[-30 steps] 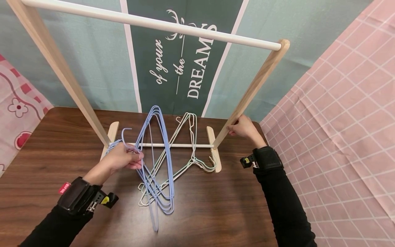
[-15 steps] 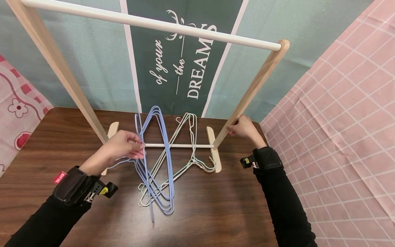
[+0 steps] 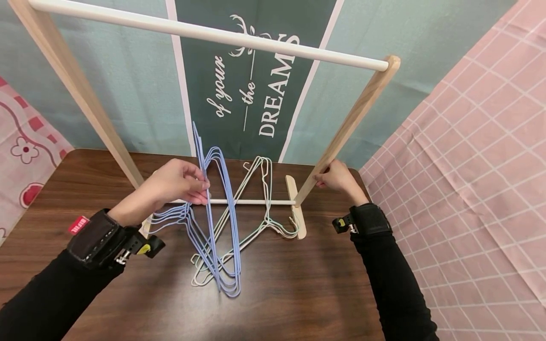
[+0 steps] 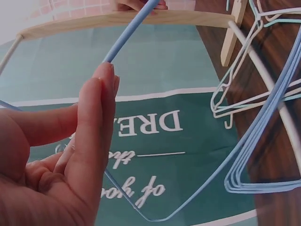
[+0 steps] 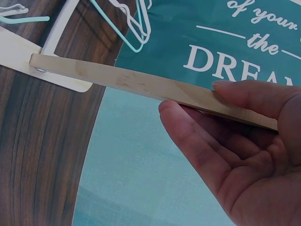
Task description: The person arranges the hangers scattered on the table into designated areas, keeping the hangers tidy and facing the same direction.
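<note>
My left hand [image 3: 177, 183] pinches a blue wire hanger [image 3: 199, 147] between thumb and fingers, raised above the table and seen nearly edge-on. In the left wrist view, one corner of this blue hanger [image 4: 155, 219] dips below the fingers; its hook is hidden. Under it lies a stack of several blue hangers [image 3: 231, 213], hooks to the left. White and mint hangers [image 3: 267, 219] lie partly beneath them, hooks to the right. My right hand [image 3: 337, 177] grips the right wooden upright [image 3: 353, 123] of a garment rack low down; the right wrist view shows thumb and fingers on opposite sides of the upright [image 5: 131, 81].
The rack's white top bar [image 3: 239, 38] spans above the hangers. Its thin lower bar [image 3: 251, 201] runs low between the feet, among the hangers. Cloth backdrops [image 3: 473, 142] stand behind and beside the dark wooden table [image 3: 290, 293].
My left hand has moved up and to the right, lifting the blue hanger and turning it edge-on, so its hook no longer shows. The right hand stays on the upright.
</note>
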A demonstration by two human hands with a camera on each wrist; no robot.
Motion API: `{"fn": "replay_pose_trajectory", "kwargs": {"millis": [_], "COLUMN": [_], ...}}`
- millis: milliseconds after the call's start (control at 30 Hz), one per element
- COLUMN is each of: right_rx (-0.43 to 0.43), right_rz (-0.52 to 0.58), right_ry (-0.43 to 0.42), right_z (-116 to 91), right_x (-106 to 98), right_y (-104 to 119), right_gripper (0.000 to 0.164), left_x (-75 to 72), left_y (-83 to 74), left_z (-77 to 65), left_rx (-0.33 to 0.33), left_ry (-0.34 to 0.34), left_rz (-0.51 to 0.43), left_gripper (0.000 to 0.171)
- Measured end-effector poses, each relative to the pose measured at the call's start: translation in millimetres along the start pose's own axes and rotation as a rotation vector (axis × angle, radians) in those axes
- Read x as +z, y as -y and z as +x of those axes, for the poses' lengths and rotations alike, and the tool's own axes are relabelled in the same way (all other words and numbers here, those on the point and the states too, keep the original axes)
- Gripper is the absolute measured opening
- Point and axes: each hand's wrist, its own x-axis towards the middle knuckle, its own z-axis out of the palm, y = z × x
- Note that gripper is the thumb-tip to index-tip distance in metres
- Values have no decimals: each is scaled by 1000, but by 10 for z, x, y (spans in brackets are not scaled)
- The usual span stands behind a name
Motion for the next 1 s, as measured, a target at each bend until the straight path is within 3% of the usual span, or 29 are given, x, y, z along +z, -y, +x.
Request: {"fn": "replay_pose_trajectory", "kwargs": {"millis": [533, 1000], "right_rx": [3, 4], "right_rz": [-3, -11], "right_ry": [7, 15], "right_z": [-3, -10], "right_x": [-2, -12], "right_y": [-4, -16], "right_gripper": [26, 26], "left_x": [-26, 14], "left_y": [-453, -879], "left_z": [25, 8], "left_rx": [26, 60], "left_ry": [10, -31], "left_rz": [71, 113], "left_gripper": [10, 8]}}
